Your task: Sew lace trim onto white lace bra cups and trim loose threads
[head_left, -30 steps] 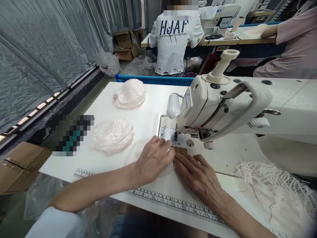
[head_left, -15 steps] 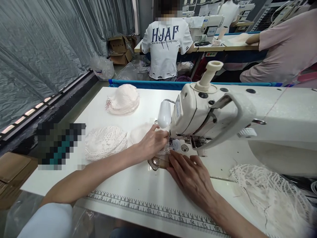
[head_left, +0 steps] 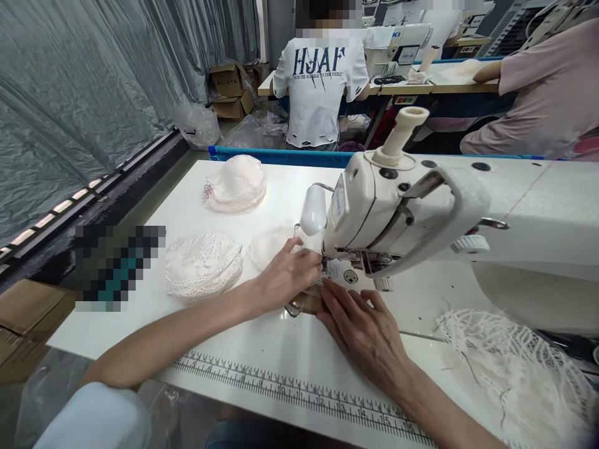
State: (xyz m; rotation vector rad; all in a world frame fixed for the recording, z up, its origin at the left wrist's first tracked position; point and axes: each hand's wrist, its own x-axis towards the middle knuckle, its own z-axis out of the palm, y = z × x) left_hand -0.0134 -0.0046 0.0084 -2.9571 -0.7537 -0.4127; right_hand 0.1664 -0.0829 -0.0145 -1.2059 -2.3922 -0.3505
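A white lace cup piece (head_left: 272, 244) lies at the sewing machine (head_left: 374, 206), partly hidden under my left hand (head_left: 296, 269). The fingers of that hand are closed on the fabric, just left of the needle area. My right hand (head_left: 362, 324) lies palm down in front of the machine head. Its fingers are stretched out, the tips touching the lace edge by the presser foot. The needle itself is hidden. A brown piece (head_left: 309, 304) with a metal loop shows on the table between the hands.
A lace cup (head_left: 203, 265) and a plainer pale cup (head_left: 238, 184) lie left on the white table. A lace heap (head_left: 510, 368) sits at right. A printed ruler (head_left: 299, 394) runs along the front edge. Two people sit beyond the blue rail (head_left: 281, 154).
The view has shifted slightly. My left hand has moved a little towards me against the machine, and less of the lace edge shows between the hands. My right hand stays nearly in place.
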